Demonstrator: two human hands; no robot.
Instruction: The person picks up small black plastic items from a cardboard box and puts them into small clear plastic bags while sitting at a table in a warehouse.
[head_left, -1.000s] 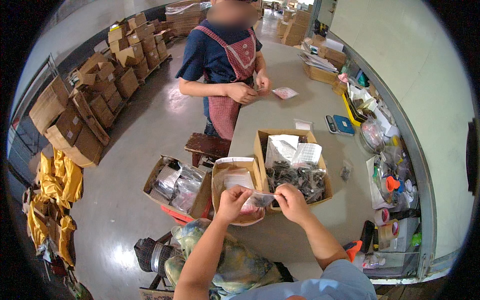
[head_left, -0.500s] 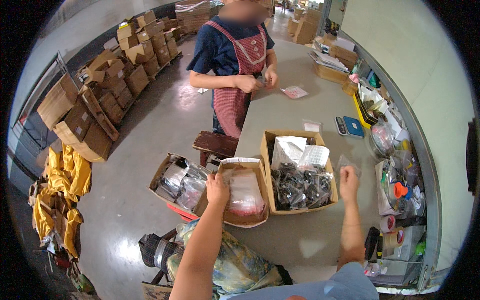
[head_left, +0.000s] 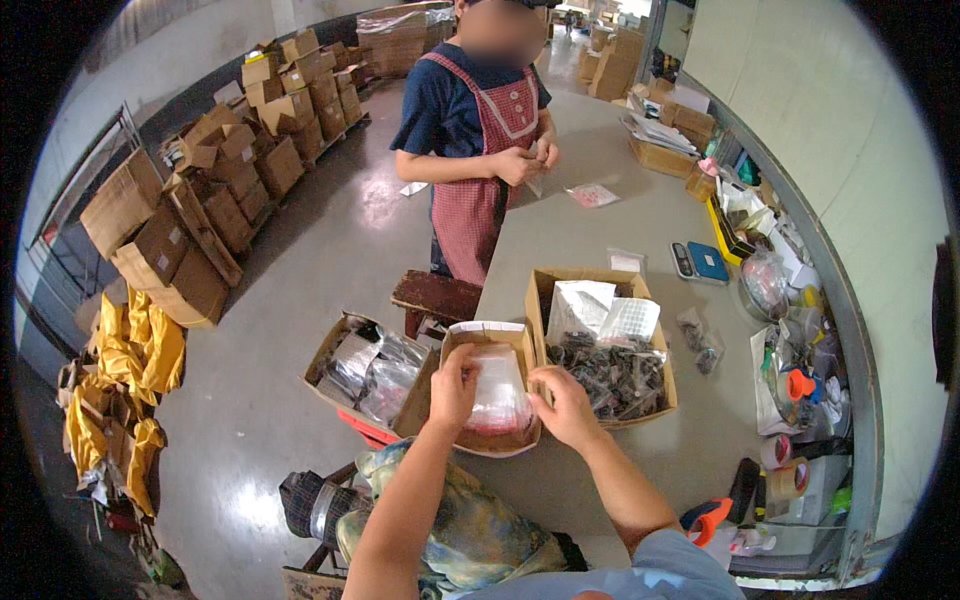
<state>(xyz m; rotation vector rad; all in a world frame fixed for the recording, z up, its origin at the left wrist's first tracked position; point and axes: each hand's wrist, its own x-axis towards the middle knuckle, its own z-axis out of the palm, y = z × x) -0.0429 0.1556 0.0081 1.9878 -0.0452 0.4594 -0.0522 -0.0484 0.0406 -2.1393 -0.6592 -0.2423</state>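
A narrow cardboard box [head_left: 487, 328] in front of me holds a stack of clear plastic bags [head_left: 497, 392] with red print along the near end. Over its left side my left hand [head_left: 455, 388] is closed, fingertips pinching at a clear bag that shows only faintly. My right hand [head_left: 565, 400] is at the box's right edge, index finger and thumb curved and apart, with nothing visible between them. To the right stands a larger carton [head_left: 668, 388] of small bagged black parts [head_left: 610, 375]. A filled clear bag [head_left: 702, 340] lies on the table beyond it.
Left of the bags is a carton of silvery packets [head_left: 370, 365]. A person in a checked apron [head_left: 500, 115] stands across the table, holding a small bag. A blue scale [head_left: 708, 262], an orange-handled tool [head_left: 708, 520] and tape rolls [head_left: 788, 480] are at the right. A wooden stool [head_left: 435, 292] stands beyond the boxes.
My right hand has let go of the filled bag on the table and moved left to the box of clear bags. My left hand has shifted slightly right over the stack.
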